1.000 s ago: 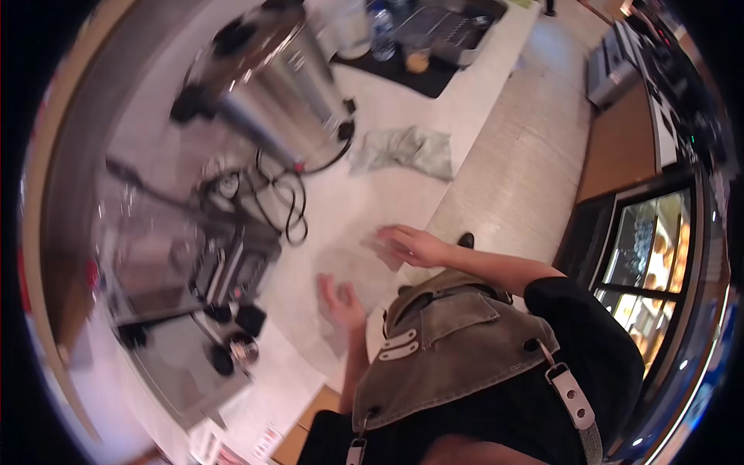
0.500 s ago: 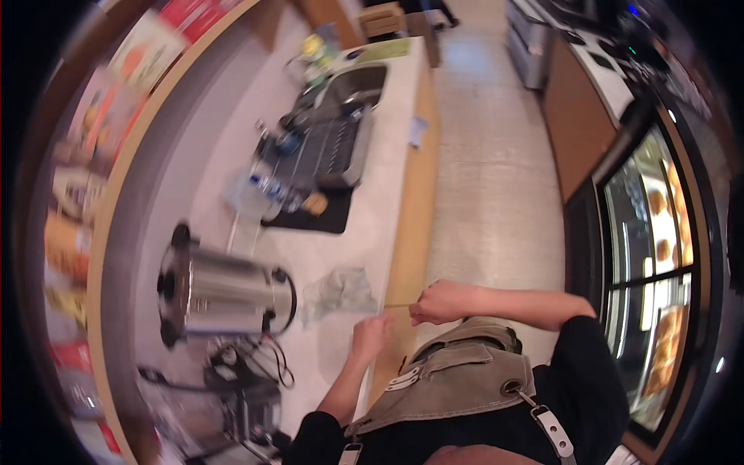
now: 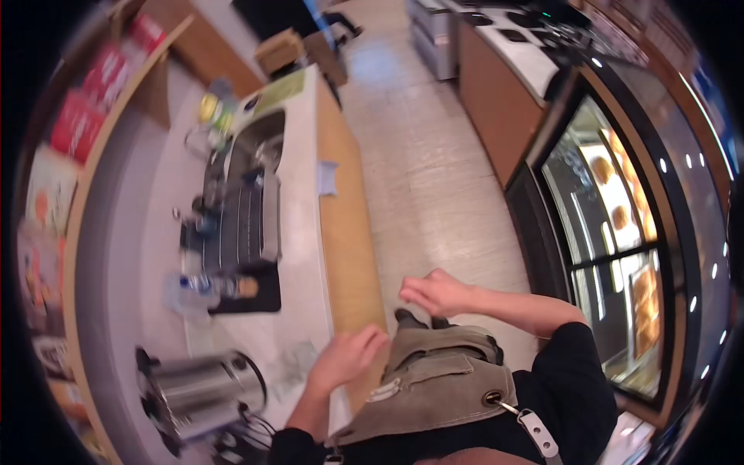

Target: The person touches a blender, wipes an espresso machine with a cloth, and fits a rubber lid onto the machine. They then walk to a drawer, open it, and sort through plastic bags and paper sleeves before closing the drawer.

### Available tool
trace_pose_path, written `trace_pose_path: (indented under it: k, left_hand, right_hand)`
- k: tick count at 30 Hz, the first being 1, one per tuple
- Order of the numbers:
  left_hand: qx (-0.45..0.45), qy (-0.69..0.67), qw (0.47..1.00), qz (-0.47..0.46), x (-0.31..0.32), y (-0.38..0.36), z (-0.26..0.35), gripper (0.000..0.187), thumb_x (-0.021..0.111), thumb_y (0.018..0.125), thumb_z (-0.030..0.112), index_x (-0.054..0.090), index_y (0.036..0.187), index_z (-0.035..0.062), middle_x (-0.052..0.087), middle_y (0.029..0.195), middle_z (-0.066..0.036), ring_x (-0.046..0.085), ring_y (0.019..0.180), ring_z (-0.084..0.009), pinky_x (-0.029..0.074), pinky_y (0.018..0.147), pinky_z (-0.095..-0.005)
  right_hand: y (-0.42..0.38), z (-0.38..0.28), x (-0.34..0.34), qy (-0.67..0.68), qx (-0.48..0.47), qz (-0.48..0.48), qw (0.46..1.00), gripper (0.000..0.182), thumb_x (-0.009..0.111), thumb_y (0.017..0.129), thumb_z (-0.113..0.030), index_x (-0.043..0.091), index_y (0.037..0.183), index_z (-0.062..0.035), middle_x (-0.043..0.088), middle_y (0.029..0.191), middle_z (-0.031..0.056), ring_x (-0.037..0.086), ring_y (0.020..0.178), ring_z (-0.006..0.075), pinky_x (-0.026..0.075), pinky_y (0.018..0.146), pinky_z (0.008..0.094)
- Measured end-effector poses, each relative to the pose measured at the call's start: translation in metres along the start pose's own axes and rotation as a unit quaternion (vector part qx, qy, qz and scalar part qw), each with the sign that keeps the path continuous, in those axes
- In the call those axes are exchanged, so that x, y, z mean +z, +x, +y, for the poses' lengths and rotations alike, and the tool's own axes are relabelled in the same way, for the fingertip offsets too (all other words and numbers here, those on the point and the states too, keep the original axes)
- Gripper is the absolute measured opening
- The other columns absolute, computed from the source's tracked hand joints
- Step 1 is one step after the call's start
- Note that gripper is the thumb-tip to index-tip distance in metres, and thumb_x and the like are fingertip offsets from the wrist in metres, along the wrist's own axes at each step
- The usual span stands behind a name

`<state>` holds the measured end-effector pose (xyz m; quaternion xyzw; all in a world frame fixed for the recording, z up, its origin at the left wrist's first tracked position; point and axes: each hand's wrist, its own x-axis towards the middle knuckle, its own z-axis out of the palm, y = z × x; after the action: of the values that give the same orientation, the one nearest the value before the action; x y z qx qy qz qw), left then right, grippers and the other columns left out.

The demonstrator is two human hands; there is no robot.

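My right hand (image 3: 435,293) is closed into a fist in front of my body, above the floor and the brown apron (image 3: 442,391). My left hand (image 3: 350,358) has its fingers curled together by the wooden front edge of the white counter (image 3: 302,271). Nothing sticks out of either hand, and the insides of both are hidden. Close to my left hand, a crumpled, pale, see-through item (image 3: 296,366) lies on the counter. A steel urn (image 3: 205,391) with black fittings stands farther left.
A sink (image 3: 260,143), a dark drying rack (image 3: 244,225) and bottles (image 3: 217,287) line the counter. Packages (image 3: 50,190) fill a shelf at left. A lit display case (image 3: 612,232) with baked goods is at right. A floor aisle (image 3: 422,170) runs between. A person's leg (image 3: 341,23) shows at the far end.
The view has turned right and moved forward, so the counter and urn sit farther left and lower. My hands have drawn farther apart, both with fingers still curled.
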<state>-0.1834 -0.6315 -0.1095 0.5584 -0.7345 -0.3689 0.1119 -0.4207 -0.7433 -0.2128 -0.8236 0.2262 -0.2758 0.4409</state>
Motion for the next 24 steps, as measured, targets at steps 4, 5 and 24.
trace_pose_path:
  k: [4, 5, 24]
  left_hand:
    - [0.142, -0.155, 0.941, 0.263, -0.024, -0.001, -0.007, 0.005, 0.067, 0.097, 0.005, 0.066, 0.097, 0.0009, 0.069, 0.078, -0.012, 0.066, 0.064, -0.0332, 0.051, 0.059, -0.0358]
    - [0.17, -0.164, 0.917, 0.321, -0.02, 0.009, -0.018, 0.004, 0.067, 0.097, 0.004, 0.066, 0.095, 0.0002, 0.067, 0.076, -0.012, 0.064, 0.064, -0.0332, 0.05, 0.059, -0.0347]
    - [-0.189, -0.255, 0.892, 0.322, -0.036, 0.085, -0.146, 0.015, 0.059, 0.101, 0.015, 0.064, 0.093, 0.0031, 0.069, 0.077, -0.017, 0.066, 0.067, -0.0384, 0.052, 0.063, -0.0429]
  right_hand:
    - [0.002, 0.043, -0.016, -0.217, 0.122, -0.32, 0.914, 0.038, 0.045, 0.108, -0.042, 0.063, 0.101, -0.0083, 0.067, 0.073, 0.0229, 0.066, 0.073, 0.0474, 0.051, 0.067, 0.0576]
    - [0.016, 0.037, -0.022, -0.244, 0.103, -0.335, 0.904, 0.04, 0.044, 0.108, -0.042, 0.063, 0.1, -0.008, 0.067, 0.073, 0.0227, 0.066, 0.071, 0.0464, 0.052, 0.066, 0.0568]
    - [0.205, 0.074, 0.008, 0.032, 0.101, -0.336, 0.936, 0.016, 0.061, 0.104, -0.019, 0.065, 0.101, -0.0038, 0.07, 0.08, 0.017, 0.067, 0.068, 0.0336, 0.051, 0.063, 0.0413]
